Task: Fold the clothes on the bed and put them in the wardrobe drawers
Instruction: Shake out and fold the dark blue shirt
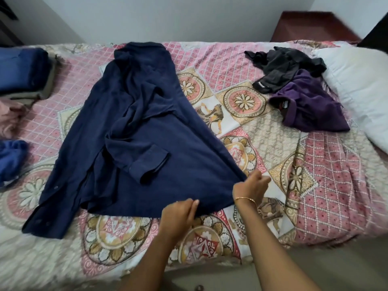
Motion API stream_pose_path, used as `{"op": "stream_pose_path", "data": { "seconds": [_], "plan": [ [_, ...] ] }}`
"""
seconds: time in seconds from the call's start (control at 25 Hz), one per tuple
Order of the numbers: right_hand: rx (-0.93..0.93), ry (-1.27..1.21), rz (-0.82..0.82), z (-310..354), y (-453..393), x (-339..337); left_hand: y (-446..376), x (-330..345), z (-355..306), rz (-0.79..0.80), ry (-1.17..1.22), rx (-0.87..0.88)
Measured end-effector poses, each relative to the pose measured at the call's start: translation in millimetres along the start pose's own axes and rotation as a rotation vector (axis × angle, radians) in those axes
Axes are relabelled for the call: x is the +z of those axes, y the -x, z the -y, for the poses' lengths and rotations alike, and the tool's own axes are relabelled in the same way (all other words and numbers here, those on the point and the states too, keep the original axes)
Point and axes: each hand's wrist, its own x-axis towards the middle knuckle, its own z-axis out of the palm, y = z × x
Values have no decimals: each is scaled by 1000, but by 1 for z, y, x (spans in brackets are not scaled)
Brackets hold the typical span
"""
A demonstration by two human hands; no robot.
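Labels first: the only tags I can spot are a small dark neck label with a bit of red inside the collar of the purple garment (310, 106) and a thin white strip on the dark grey garment (285, 66) lying against it, but neither is readable from the head cam, way too blurry.

The main piece is a navy long-sleeved shirt (134, 131), spread across the middle of the bed (327, 164), collar pointing to the far side and hem toward me. One sleeve is folded in across the body with its buttoned cuff lying on top, the other sleeve trails down to the near left edge. Fabric looks soft and fairly wrinkled, plain colour, no print.

My left hand (180, 215) is pinching the hem along the bottom edge, fingers curled onto the cloth. My right hand (252, 185), the one with the thin gold bangle (245, 198), is at the shirt's bottom right corner with fingers curled, and it looks like it's gripping that corner, though it's motion-blurred.

Over on the left there's a stack of folded clothes (25, 74), blue on top, plus a loose blue garment (10, 160) near the edge. A white pillow (361, 87) sits on the right, beside the purple one.
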Motion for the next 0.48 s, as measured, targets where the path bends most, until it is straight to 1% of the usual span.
{"op": "stream_pose_path", "data": {
  "seconds": [0.04,0.08,0.16,0.2,0.28,0.36,0.44,0.48],
  "plan": [
    [-135,-9,-35,8,11,6,-1,-6,7,-108,37,-41],
    [-253,-28,-12,15,20,12,-2,-11,14,-158,70,-88],
    [-426,-73,140,31,40,27,-7,-25,30,-216,122,-233],
    [-482,-76,225,39,49,35,-10,-31,40,-229,149,-297],
    [-572,-58,341,56,66,51,-13,-41,65,-269,151,-388],
    [-642,-46,415,73,83,68,-14,-52,94,-379,108,-455],
    [-698,-26,452,90,96,84,-15,-64,125,-487,46,-523],
    [-732,-28,474,102,103,93,-16,-73,143,-517,20,-598]
  ]
}}
